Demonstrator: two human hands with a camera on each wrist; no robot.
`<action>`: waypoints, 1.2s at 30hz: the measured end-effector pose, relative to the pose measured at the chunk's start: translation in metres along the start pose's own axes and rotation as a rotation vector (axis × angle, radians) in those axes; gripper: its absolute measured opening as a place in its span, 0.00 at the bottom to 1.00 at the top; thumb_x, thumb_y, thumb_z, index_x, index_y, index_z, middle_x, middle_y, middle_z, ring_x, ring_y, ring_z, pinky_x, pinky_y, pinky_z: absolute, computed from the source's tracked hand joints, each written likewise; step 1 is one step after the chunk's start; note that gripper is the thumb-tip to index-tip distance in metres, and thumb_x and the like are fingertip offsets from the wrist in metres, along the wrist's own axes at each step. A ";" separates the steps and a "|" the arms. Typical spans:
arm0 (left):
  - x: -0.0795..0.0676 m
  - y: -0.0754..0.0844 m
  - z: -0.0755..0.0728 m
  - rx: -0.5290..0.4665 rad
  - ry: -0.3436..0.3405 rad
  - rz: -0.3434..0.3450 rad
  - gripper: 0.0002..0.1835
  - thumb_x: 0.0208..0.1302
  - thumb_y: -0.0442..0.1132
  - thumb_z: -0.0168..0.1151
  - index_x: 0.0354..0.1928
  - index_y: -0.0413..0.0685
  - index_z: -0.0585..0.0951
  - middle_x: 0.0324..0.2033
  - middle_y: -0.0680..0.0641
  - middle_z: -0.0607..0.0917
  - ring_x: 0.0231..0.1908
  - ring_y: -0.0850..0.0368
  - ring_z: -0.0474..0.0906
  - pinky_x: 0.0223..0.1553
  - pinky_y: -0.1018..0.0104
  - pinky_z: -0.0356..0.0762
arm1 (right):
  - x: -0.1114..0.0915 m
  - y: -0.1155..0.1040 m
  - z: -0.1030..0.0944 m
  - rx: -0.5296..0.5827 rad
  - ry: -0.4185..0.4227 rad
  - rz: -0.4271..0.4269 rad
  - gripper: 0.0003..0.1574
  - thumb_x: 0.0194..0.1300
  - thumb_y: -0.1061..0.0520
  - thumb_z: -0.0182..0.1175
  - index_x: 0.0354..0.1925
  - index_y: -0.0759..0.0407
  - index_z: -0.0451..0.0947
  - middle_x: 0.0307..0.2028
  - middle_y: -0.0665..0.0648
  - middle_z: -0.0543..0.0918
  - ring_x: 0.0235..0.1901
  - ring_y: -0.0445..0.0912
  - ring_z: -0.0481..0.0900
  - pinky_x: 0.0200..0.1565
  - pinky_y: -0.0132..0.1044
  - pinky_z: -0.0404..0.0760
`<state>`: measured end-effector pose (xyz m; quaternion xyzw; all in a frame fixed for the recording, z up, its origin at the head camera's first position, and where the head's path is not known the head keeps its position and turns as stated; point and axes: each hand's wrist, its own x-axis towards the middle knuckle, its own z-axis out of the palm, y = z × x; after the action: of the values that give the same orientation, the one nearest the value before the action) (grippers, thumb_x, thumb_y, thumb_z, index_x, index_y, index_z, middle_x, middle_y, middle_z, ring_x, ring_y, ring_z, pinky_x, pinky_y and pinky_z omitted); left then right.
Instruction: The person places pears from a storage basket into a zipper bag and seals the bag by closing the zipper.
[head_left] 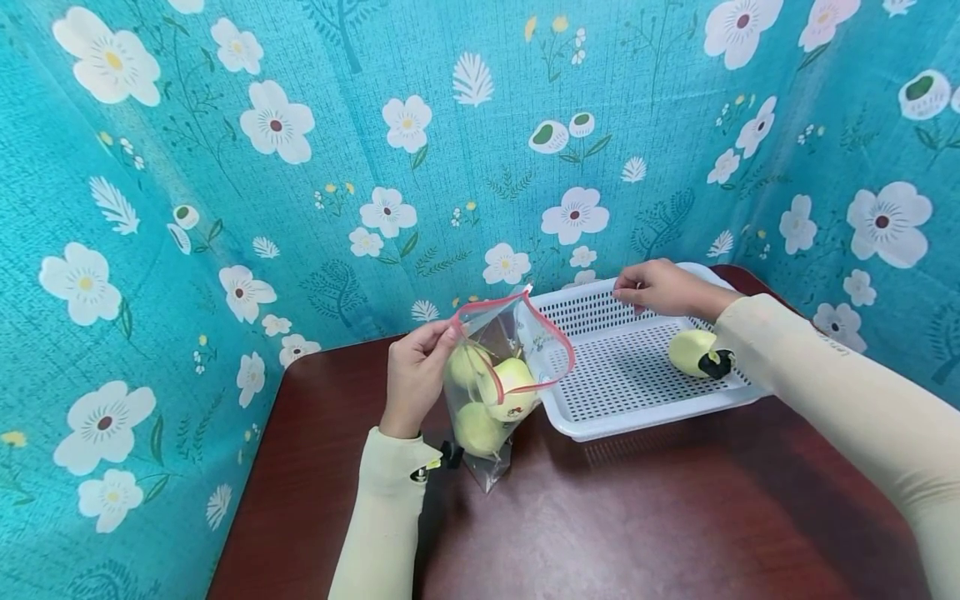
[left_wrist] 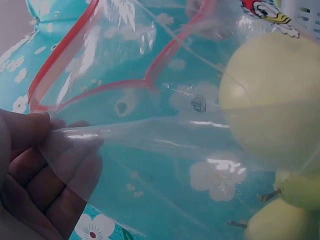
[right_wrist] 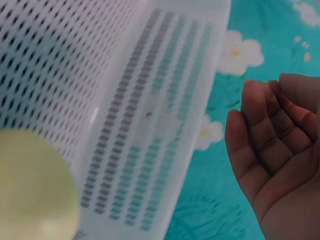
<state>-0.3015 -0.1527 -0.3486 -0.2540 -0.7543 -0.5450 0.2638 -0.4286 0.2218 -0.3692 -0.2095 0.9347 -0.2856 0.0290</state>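
My left hand (head_left: 415, 377) pinches the rim of a clear zip bag (head_left: 489, 475) with a red-edged mouth. The mouth gapes open, and several pale yellow-green pears (head_left: 480, 429) lie inside. In the left wrist view, thumb and fingers of the left hand (left_wrist: 35, 175) grip one corner of the film. Over the far side of a white perforated basket (head_left: 660, 411) hovers my right hand (head_left: 671, 287), fingers loosely bent and holding nothing. One pear (head_left: 686, 352) sits in the basket beneath the right wrist, partly covered by the sleeve and a black strap.
Both bag and basket are on a dark red-brown table (head_left: 600, 517), side by side, the bag overlapping the basket's left end. A teal floral cloth (head_left: 337, 167) hangs behind and at the sides, close to the table's far edge.
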 end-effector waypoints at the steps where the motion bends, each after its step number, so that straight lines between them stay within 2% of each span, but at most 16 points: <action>1: 0.000 0.000 0.000 0.004 0.002 -0.002 0.09 0.67 0.27 0.59 0.44 0.27 0.83 0.37 0.34 0.86 0.32 0.54 0.82 0.28 0.74 0.71 | 0.000 0.004 0.000 0.002 -0.009 0.011 0.10 0.73 0.55 0.55 0.40 0.58 0.80 0.31 0.54 0.80 0.31 0.51 0.79 0.31 0.43 0.76; 4: -0.002 0.000 -0.002 0.010 0.010 -0.009 0.09 0.67 0.27 0.59 0.44 0.28 0.83 0.37 0.35 0.86 0.30 0.58 0.81 0.25 0.73 0.69 | -0.001 0.015 -0.002 0.014 -0.034 0.049 0.10 0.73 0.55 0.55 0.41 0.59 0.81 0.31 0.55 0.80 0.32 0.52 0.79 0.33 0.43 0.77; 9: -0.002 -0.001 -0.003 -0.004 0.001 -0.015 0.09 0.67 0.27 0.59 0.45 0.28 0.83 0.37 0.35 0.86 0.33 0.49 0.83 0.27 0.73 0.71 | -0.004 0.031 -0.005 0.002 -0.047 0.088 0.10 0.74 0.55 0.55 0.40 0.59 0.80 0.31 0.55 0.80 0.33 0.53 0.79 0.33 0.43 0.76; 11: -0.003 -0.001 -0.003 -0.007 -0.007 -0.015 0.09 0.68 0.27 0.59 0.44 0.27 0.83 0.37 0.35 0.86 0.30 0.51 0.82 0.26 0.73 0.69 | -0.007 0.036 -0.006 -0.007 -0.055 0.095 0.11 0.74 0.55 0.54 0.40 0.59 0.80 0.31 0.55 0.80 0.33 0.53 0.79 0.33 0.43 0.76; 16: -0.002 -0.002 -0.001 -0.001 -0.011 -0.005 0.09 0.68 0.27 0.59 0.44 0.28 0.83 0.36 0.36 0.87 0.23 0.62 0.72 0.21 0.70 0.64 | -0.016 0.045 -0.014 -0.022 -0.088 0.111 0.12 0.74 0.53 0.54 0.41 0.59 0.80 0.32 0.55 0.79 0.32 0.51 0.77 0.33 0.43 0.76; 22: -0.001 -0.004 0.001 -0.007 -0.024 0.010 0.09 0.68 0.27 0.58 0.44 0.27 0.83 0.36 0.35 0.87 0.20 0.62 0.68 0.19 0.70 0.60 | -0.028 0.051 -0.026 -0.073 -0.139 0.147 0.11 0.74 0.53 0.54 0.41 0.59 0.79 0.34 0.55 0.79 0.34 0.50 0.78 0.34 0.43 0.77; 24: 0.000 -0.003 0.001 -0.008 -0.026 0.014 0.09 0.68 0.27 0.58 0.44 0.27 0.83 0.36 0.35 0.87 0.21 0.62 0.70 0.19 0.70 0.61 | -0.031 0.054 -0.028 -0.094 -0.156 0.152 0.11 0.74 0.53 0.54 0.42 0.59 0.80 0.34 0.56 0.80 0.33 0.50 0.78 0.33 0.43 0.77; 26: 0.000 -0.003 0.001 -0.002 -0.024 0.015 0.09 0.67 0.27 0.58 0.44 0.27 0.83 0.36 0.35 0.87 0.19 0.63 0.66 0.18 0.70 0.58 | -0.033 0.056 -0.030 -0.116 -0.173 0.155 0.11 0.74 0.54 0.54 0.41 0.58 0.80 0.33 0.56 0.80 0.32 0.50 0.78 0.32 0.43 0.76; 30: 0.000 -0.003 0.001 0.003 -0.022 0.010 0.09 0.67 0.27 0.58 0.44 0.27 0.83 0.36 0.35 0.87 0.19 0.64 0.67 0.18 0.71 0.59 | -0.035 0.062 -0.031 -0.136 -0.240 0.155 0.10 0.73 0.54 0.55 0.41 0.58 0.80 0.32 0.55 0.80 0.32 0.50 0.78 0.33 0.43 0.77; 32: 0.000 -0.003 0.002 0.003 -0.025 0.005 0.09 0.68 0.27 0.58 0.44 0.27 0.83 0.36 0.35 0.86 0.22 0.64 0.71 0.20 0.71 0.61 | -0.036 0.065 -0.031 -0.139 -0.294 0.156 0.10 0.72 0.55 0.57 0.42 0.61 0.80 0.35 0.54 0.80 0.34 0.48 0.79 0.35 0.43 0.81; 36: 0.001 -0.003 0.002 -0.011 -0.029 0.005 0.09 0.68 0.27 0.58 0.45 0.26 0.83 0.37 0.35 0.86 0.30 0.54 0.81 0.26 0.74 0.69 | -0.037 0.071 -0.032 -0.145 -0.389 0.177 0.14 0.69 0.56 0.60 0.47 0.66 0.78 0.40 0.57 0.81 0.37 0.48 0.80 0.40 0.47 0.83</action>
<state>-0.3044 -0.1514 -0.3510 -0.2653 -0.7543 -0.5449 0.2527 -0.4270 0.3069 -0.3839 -0.1795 0.9444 -0.1682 0.2183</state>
